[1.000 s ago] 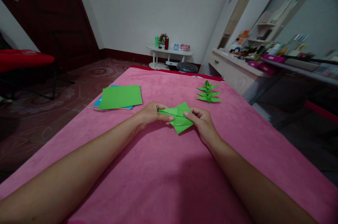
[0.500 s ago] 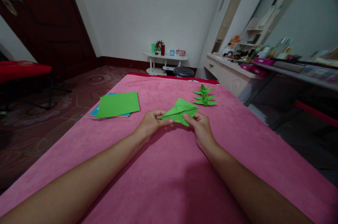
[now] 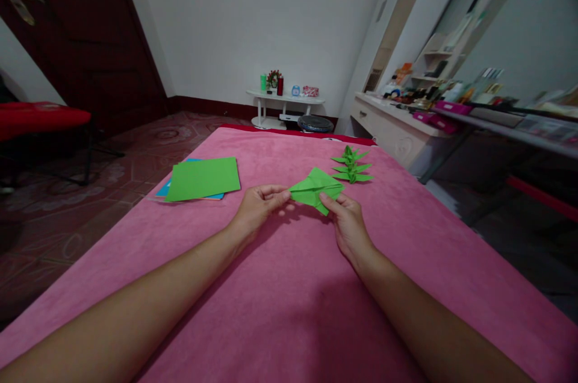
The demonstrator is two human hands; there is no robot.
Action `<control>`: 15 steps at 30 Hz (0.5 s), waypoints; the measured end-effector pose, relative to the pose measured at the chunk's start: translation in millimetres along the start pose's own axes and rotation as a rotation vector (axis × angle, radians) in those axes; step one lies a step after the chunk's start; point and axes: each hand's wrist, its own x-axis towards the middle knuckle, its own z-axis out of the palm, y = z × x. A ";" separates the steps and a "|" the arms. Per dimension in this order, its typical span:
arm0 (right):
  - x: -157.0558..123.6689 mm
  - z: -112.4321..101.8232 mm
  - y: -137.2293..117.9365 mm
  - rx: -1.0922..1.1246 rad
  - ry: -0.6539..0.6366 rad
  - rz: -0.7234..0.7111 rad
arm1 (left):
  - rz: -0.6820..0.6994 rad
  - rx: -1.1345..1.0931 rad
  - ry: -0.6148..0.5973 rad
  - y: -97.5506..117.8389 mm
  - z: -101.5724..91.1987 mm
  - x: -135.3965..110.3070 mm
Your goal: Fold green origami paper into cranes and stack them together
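A partly folded piece of green origami paper [image 3: 316, 186] is held just above the pink cloth [image 3: 271, 286]. My left hand [image 3: 259, 207] pinches its pointed left corner between thumb and fingers. On the other side, my right hand [image 3: 347, 217] grips the lower right part, thumb on top and fingers hidden beneath. Creases run across the paper, and a flap points down toward me. Behind my right hand, several folded green paper pieces with pointed tips [image 3: 351, 165] lie in a row. To the left rests a stack of flat green paper [image 3: 205, 178] over blue sheets [image 3: 163, 189].
The pink cloth covers a long table or bed. Beyond it stands a small white table [image 3: 285, 96] with cups and a plant. At right is a cluttered dressing table [image 3: 397, 121]; at left, a red chair [image 3: 43, 117] and a dark door [image 3: 85, 40].
The green paper has shifted slightly right with my right hand. My left hand has moved from holding along its lower left edge to pinching the left tip.
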 end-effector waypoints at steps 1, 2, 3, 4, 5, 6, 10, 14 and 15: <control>-0.6 0.6 0.2 -0.003 0.007 0.007 | 0.012 -0.014 0.004 -0.8 0.7 -0.4; -1.3 1.2 0.4 -0.015 0.015 0.013 | 0.021 -0.025 0.005 -1.5 1.4 -0.6; -2.2 1.8 0.5 -0.032 0.023 0.018 | 0.031 -0.031 0.008 -2.1 2.0 -0.8; -3.2 2.6 0.6 -0.048 0.028 0.023 | 0.040 -0.029 0.010 -2.6 2.4 -0.8; -4.4 3.5 0.5 -0.060 0.029 0.026 | 0.051 -0.020 0.013 -2.7 2.5 -0.6; -5.7 4.6 0.1 -0.067 0.021 0.033 | 0.063 -0.005 0.015 -2.5 2.2 0.0; -9.0 8.5 -6.5 -0.048 -0.072 0.076 | 0.082 0.045 0.040 3.1 -4.8 4.9; -4.5 5.8 -20.7 0.038 -0.088 0.060 | 0.056 0.158 0.007 13.9 -16.9 12.0; -2.7 4.4 -24.2 0.031 -0.104 0.057 | 0.044 0.188 -0.034 16.5 -19.0 13.3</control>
